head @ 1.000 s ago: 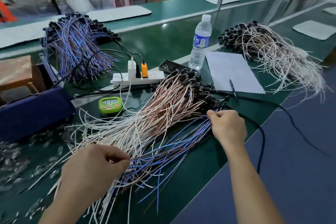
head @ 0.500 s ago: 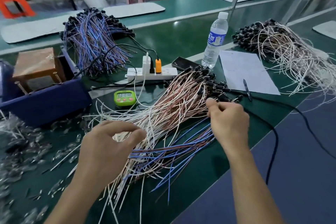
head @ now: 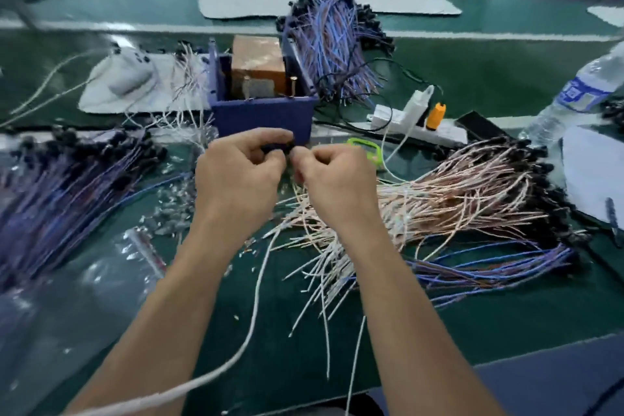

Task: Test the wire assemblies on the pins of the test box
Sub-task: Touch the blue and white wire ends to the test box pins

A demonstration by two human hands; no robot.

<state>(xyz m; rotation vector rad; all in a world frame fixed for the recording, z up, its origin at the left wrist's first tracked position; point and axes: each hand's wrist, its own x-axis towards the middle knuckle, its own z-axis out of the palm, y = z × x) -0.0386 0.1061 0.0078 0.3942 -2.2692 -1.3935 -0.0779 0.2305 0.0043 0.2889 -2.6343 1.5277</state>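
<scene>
The blue test box [head: 263, 115] stands at mid-table, with a brown wooden block [head: 258, 61] inside and two upright metal pins at its front rim [head: 293, 86]. Just in front of it my left hand [head: 236, 176] and my right hand [head: 332, 179] meet, fingers curled. Together they pinch the black connector end of a wire assembly [head: 280, 147]; its wires hang down hidden behind my right hand. A heap of pink and white wire assemblies [head: 456, 199] lies to the right, blue ones [head: 489, 267] below it.
A blue wire bundle [head: 60, 192] lies at left, another [head: 334, 47] behind the box. A power strip [head: 415, 125], green timer [head: 368, 149], water bottle [head: 580, 91], paper [head: 594, 176], pen and clear plastic bag [head: 67, 297] lie around. A white cable [head: 250, 331] crosses the front.
Both hands have left the wire heap and come together in front of the blue box, holding a connector. The view has swung left, bringing the box to the centre.
</scene>
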